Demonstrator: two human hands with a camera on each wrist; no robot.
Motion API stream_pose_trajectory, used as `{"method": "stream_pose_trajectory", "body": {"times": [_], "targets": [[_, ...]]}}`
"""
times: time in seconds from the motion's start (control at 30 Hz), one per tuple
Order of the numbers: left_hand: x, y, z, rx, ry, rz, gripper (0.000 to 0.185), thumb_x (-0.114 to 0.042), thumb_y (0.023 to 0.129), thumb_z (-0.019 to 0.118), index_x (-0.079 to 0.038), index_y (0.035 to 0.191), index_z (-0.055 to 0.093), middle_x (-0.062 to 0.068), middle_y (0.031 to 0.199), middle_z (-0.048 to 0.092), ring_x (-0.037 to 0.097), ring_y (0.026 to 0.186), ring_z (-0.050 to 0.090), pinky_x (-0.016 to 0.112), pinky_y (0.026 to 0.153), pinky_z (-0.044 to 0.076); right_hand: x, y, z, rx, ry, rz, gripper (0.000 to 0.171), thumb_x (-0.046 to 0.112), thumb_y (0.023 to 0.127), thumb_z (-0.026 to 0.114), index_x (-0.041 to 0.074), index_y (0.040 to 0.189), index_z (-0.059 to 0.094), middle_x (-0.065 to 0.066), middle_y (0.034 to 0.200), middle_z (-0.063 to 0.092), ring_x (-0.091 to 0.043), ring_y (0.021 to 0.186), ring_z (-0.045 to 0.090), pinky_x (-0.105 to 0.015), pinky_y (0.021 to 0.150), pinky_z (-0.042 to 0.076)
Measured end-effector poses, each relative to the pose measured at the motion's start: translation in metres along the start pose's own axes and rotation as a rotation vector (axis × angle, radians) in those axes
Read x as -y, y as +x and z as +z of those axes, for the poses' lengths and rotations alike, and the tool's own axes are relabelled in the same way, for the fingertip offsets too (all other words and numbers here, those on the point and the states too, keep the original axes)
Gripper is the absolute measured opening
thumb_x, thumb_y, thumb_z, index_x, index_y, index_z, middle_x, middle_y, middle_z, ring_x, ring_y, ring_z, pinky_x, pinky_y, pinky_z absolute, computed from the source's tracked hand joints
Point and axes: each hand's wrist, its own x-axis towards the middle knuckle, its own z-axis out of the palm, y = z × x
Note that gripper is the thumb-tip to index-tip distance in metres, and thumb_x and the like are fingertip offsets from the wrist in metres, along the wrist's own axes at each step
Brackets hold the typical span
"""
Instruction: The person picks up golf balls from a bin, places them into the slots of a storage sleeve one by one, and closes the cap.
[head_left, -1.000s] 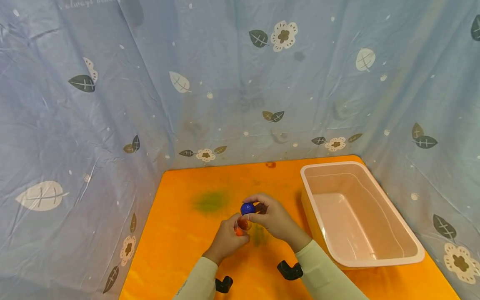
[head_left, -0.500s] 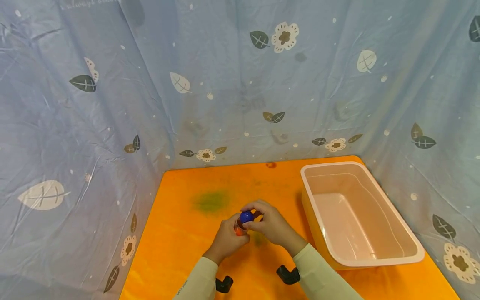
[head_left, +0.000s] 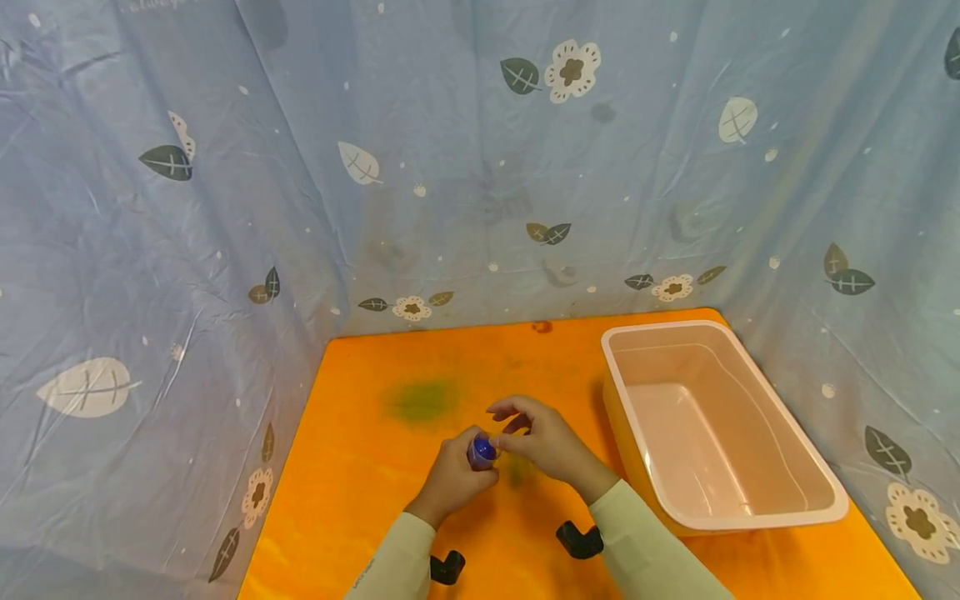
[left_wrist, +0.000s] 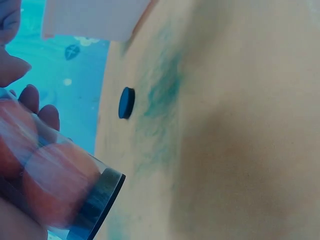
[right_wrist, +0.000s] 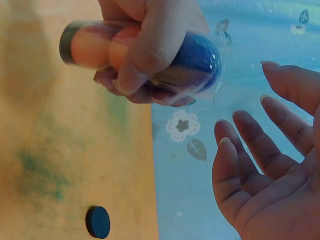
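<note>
In the head view, just below the frame's centre, my left hand [head_left: 452, 481] grips a clear tube [head_left: 481, 452] above the orange counter [head_left: 360, 467]. Only a blue ball [head_left: 483, 450] at its mouth shows there. My right hand [head_left: 542, 439] sits just beside the tube, fingers [head_left: 504, 408] loosely arched, holding nothing.

The right wrist view adds detail: in the upper centre of that frame my left fingers [right_wrist: 145, 55] wrap the tube [right_wrist: 145, 52], which contains two orange balls [right_wrist: 92, 45] toward its dark-capped end and the blue ball [right_wrist: 197, 60] at the open end. My right hand [right_wrist: 265, 185] fills the lower right, palm open, fingers spread, apart from the tube.

The left wrist view shows the tube's dark base ring [left_wrist: 102, 197] at lower left with the orange balls [left_wrist: 55, 182] behind the clear wall. A small dark round disc [left_wrist: 126, 103] lies on the counter at upper centre, beside a green smear [left_wrist: 160, 95]; it also appears at the lower left of the right wrist view.

No legible writing on the tube.

A pink tub [head_left: 757, 510] stands at the right of the head view; nothing shows inside it. Blue leaf-patterned sheeting [head_left: 225, 167] backs the counter.
</note>
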Motion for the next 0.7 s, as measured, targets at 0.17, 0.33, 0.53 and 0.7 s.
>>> {"method": "stream_pose_trajectory", "body": {"times": [0.17,0.33,0.53,0.7], "targets": [[0.000,0.000,0.000,-0.004,-0.004,-0.007,0.034,0.000,0.083,0.082,-0.016,0.107,0.066,-0.003,0.089,0.068,0.016,0.074,0.062,0.033,0.068,0.055,0.000,0.004,-0.005,-0.022,0.003,0.001,0.035,0.011,0.102,0.078,0.018,0.136,0.071,-0.006,0.129,0.068,-0.026,0.106,0.067,-0.038,0.084,0.060],[0.000,-0.001,-0.002,-0.001,0.009,-0.019,0.034,0.000,0.083,0.083,-0.014,0.109,0.066,-0.002,0.089,0.068,0.016,0.075,0.062,0.034,0.070,0.056,-0.003,0.010,-0.010,-0.067,0.007,0.023,0.036,0.015,0.101,0.080,0.019,0.135,0.071,-0.002,0.125,0.068,-0.026,0.104,0.066,-0.038,0.086,0.058],[0.002,-0.002,-0.004,0.012,0.015,-0.036,0.034,-0.004,0.084,0.082,-0.009,0.114,0.068,0.000,0.094,0.069,0.017,0.077,0.063,0.035,0.072,0.057,-0.015,0.021,-0.018,-0.150,0.039,0.058,0.037,0.018,0.101,0.081,0.016,0.137,0.070,-0.005,0.127,0.065,-0.028,0.105,0.065,-0.042,0.085,0.059],[0.001,-0.004,-0.005,0.020,0.011,-0.066,0.034,-0.002,0.086,0.081,-0.003,0.118,0.068,0.003,0.096,0.070,0.017,0.077,0.062,0.034,0.071,0.056,-0.034,0.030,-0.022,-0.246,-0.009,0.099,0.040,0.015,0.100,0.081,0.013,0.138,0.069,-0.010,0.130,0.065,-0.032,0.105,0.064,-0.049,0.082,0.061]]}}
